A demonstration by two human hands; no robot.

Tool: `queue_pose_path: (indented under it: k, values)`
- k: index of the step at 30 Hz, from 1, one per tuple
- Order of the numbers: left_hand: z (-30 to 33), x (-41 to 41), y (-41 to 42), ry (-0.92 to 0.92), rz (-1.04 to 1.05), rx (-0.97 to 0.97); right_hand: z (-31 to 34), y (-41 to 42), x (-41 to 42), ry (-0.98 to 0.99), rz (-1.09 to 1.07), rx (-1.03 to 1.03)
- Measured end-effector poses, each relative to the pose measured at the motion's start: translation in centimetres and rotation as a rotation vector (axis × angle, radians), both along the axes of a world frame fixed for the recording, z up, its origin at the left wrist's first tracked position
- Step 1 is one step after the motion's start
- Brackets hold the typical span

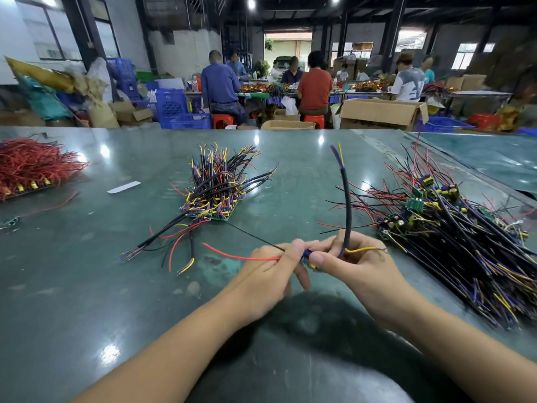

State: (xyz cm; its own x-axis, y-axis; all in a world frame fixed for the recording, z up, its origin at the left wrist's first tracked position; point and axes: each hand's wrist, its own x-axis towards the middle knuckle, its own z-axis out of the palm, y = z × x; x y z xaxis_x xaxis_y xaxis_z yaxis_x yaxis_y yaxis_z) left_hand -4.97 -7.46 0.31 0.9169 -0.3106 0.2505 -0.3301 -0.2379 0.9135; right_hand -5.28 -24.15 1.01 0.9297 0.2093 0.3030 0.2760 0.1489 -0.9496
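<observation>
The left hand point(273, 269) pinches a small circuit board point(307, 257) with curled thumb and fingertips. The right hand point(359, 261) meets it from the other side, its thumb on the board and its fingers curled round the base of the black cable point(345, 193), which rises upright. A red wire point(241, 256) trails left. Both forearms angle in above the table point(87, 286). A wired-board pile point(218, 187) lies beyond, and a larger heap point(453, 237) lies to the right.
</observation>
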Motion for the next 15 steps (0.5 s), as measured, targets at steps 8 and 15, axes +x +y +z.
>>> queue_pose_path:
  k: [8, 15]
  values:
    - [1.7, 1.5, 1.8, 0.075, 0.338, -0.518, -0.1, -0.7, 1.0, 0.029, 0.020, 0.092]
    - [1.6, 1.6, 2.6, 0.262, 0.219, -0.752, -0.1, -1.0, 1.0, 0.037, 0.011, 0.080]
